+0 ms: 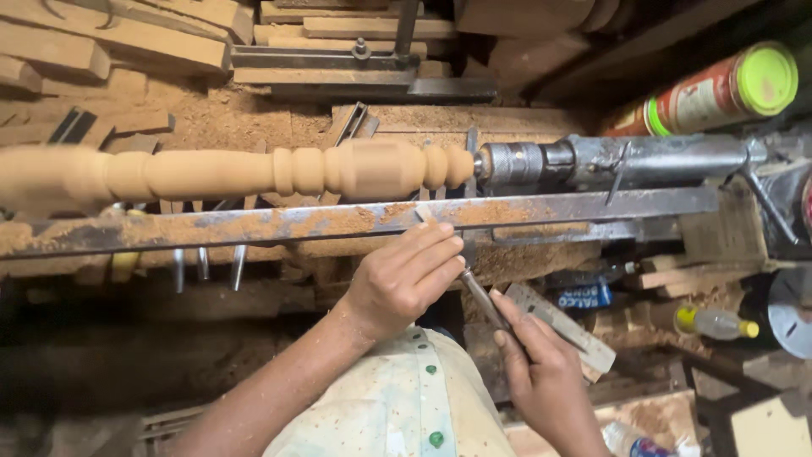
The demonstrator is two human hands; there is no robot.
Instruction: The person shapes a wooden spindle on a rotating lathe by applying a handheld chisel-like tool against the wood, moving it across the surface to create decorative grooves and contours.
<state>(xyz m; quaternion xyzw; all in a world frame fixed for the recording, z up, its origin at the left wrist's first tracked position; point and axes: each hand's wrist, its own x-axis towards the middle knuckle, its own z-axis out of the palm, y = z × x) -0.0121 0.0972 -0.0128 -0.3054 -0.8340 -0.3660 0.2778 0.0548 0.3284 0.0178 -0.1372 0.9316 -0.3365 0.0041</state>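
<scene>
Nearest the viewer, the right hand (pixel 545 372) is closed around the handle end of a slim metal turning chisel (pixel 482 296), which slants up and to the left. The left hand (pixel 404 275) lies over the chisel's forward part, fingers curled together and pressing it down against the long, rust-flecked steel tool rest (pixel 338 222); the cutting tip is hidden under the fingers. A flat steel ruler (pixel 562 326) lies just beside the right hand. Beyond the rest, the turned wooden spindle (pixel 254 172) is mounted horizontally in the lathe: pale, smooth wood, with a broad barrel-shaped swelling near its right end, flanked by rounded beads and narrow grooves, then a long, gently tapering shaft running left; its outline is softened by blur. Its right end meets the grey metal lathe centre (pixel 541 161). Farthest back, sawdust and stacked wood offcuts (pixel 127 38) cover the table.
</scene>
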